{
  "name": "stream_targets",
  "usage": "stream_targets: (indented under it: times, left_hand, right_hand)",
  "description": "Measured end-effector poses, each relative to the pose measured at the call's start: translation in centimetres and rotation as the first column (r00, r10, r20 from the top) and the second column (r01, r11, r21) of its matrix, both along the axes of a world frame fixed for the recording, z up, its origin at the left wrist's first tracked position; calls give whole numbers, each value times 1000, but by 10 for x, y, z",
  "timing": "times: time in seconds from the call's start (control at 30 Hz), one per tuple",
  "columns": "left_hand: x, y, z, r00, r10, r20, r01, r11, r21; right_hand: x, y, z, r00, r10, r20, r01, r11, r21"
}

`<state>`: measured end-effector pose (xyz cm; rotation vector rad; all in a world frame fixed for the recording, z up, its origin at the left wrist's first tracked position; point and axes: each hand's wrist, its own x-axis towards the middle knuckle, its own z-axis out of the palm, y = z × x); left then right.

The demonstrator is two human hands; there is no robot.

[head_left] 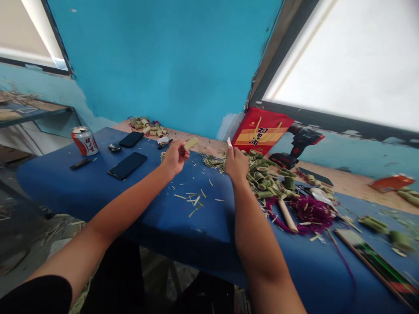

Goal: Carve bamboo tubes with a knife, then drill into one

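My left hand (pixel 175 157) is closed on a short pale green bamboo piece (pixel 191 143), held above the blue table (pixel 98 187). My right hand (pixel 236 163) is closed round a small tool whose pale tip (pixel 229 141) sticks up above the fingers; I cannot make out what tool it is. The two hands are about a hand's width apart. Just right of my right hand lies a heap of cut green bamboo rings (pixel 266 176). Thin green shavings (pixel 196 200) are scattered on the cloth below the hands.
Two dark phones (pixel 127 165) (pixel 131 139), a red drink can (pixel 84 141) and a small dark object (pixel 114 148) lie on the left. A red box (pixel 264 131) and a cordless drill (pixel 296 146) stand at the back. Purple cord (pixel 309 211), a wooden stick (pixel 287 214) and a flat board (pixel 376 261) lie right.
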<state>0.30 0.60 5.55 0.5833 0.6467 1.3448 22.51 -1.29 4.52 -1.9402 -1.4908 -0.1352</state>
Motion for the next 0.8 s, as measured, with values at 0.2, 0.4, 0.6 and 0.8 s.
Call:
stream_targets:
  times: [0.2, 0.4, 0.6, 0.8]
  left_hand:
    - [6, -2, -2, 1000, 11, -14, -11, 1000, -4]
    - [12, -8, -5, 997, -65, -32, 66, 997, 49]
    - [16, -8, -7, 999, -45, 8, 44, 994, 99]
    - [14, -6, -8, 1000, -6, -22, 9, 993, 115]
  right_hand:
    - [-46, -12, -7, 927, 340, 159, -356, 931, 81]
    - [-58, -14, -9, 884, 438, 164, -444, 896, 2]
    - [-59, -13, -9, 864, 482, 146, -481, 876, -50]
    - [-57, -13, -9, 855, 487, 179, -483, 873, -68]
